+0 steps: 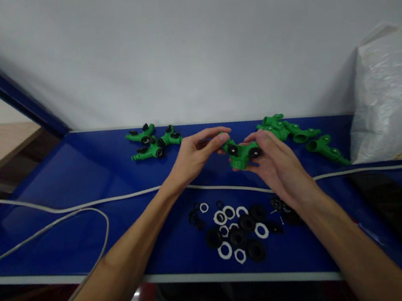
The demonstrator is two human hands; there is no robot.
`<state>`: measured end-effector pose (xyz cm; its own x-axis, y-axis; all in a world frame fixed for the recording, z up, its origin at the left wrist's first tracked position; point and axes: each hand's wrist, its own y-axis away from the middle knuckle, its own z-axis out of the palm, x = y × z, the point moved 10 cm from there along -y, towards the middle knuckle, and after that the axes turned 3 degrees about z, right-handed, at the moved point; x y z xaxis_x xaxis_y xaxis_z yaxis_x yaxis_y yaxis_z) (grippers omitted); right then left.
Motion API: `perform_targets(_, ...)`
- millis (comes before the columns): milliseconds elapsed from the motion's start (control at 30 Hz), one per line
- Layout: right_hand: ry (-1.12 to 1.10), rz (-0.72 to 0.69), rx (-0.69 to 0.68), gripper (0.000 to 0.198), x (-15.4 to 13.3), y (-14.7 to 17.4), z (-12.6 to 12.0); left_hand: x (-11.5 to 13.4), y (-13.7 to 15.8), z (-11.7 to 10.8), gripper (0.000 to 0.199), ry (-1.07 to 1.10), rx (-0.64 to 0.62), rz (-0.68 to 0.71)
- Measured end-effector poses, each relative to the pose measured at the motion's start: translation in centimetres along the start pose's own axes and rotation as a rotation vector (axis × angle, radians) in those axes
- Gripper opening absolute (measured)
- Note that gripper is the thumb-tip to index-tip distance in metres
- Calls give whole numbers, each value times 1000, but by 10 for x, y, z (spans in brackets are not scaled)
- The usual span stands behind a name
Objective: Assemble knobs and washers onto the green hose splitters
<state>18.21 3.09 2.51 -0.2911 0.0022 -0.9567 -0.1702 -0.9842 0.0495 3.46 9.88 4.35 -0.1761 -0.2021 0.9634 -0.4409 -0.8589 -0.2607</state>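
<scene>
- Both forearms nearest the camera: left forearm [134,239] and right forearm [347,235] reach in over the front edge of the blue table [173,256].
- Left hand [194,153]: thumb and fingers closed narrow on one end of the green fitting [239,163].
- Right hand [276,163]: holds the same fitting from the other side, thumb up by a black knob [254,152]. Fingers underneath partly hidden, can't tell exactly how they sit.
- Fitting is up between the two hands, around mid-table, two black knobs showing, wide collar facing the person.
- Below the hands: loose cluster of black rings [238,237] and white rings [261,231], some overlapping. Small black bits [195,218] just left of them; more small parts [276,203] by the right forearm, too blurred to name.
- Back left: three green fittings with black parts [153,150].
- Back right: pile of green fittings [275,127], next to a pale plastic bag [392,97].
- Pale cable [133,196] crosses the table, looping at left.
</scene>
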Motion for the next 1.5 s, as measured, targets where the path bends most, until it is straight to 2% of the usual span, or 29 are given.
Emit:
perform_targets(100, 58, 83, -149, 35, 3, 3, 10, 10, -1, -6, 37, -35, -3, 18)
perform_targets(233, 189, 152, -295, 36, 8, 9, 18, 18, 2, 3, 35, -132, -147, -1)
perform_targets(433, 373, 128, -395, 44, 7, 14, 28, 21, 5, 24, 33, -203, -256, -21)
perform_targets(500, 393, 115, -405, 42, 5, 15, 29, 26, 10, 25, 33, -283, -239, 7)
perform_targets(633, 370, 98, -307, 33, 1, 10, 20, 48, 40, 9, 31, -575, -71, 89)
perform_targets(667, 353, 99, -266, 33, 1, 8, 16, 48, 51, 10, 29, -639, -104, 76)
perform_targets(767, 309, 124, -167, 33, 2, 4, 6, 32, 85, 29, 25, -775, -375, 12)
perform_targets(867, 305, 121, -185, 35, 2, 4, 8, 15, 106, 44, 20, -893, -535, 9)
perform_targets(933, 324, 105, -233, 38, 1, 6, 13, 8, 108, 47, 17, -939, -539, 13)
perform_targets(1100, 346, 65, -319, 43, -3, 10, 22, -5, 103, 45, 16, -993, -525, -96)
perform_targets(1333, 114, 148, -377, 49, 0, 13, 26, -7, 96, 41, 16, -924, -520, -179)
perform_targets(1433, 72, 192, -377, 52, 4, 12, 25, -1, 93, 36, 20, -861, -471, -228)
perform_targets(1500, 85, 195, -360, 47, 4, 12, 24, 4, 89, 26, 23, -825, -396, -248)
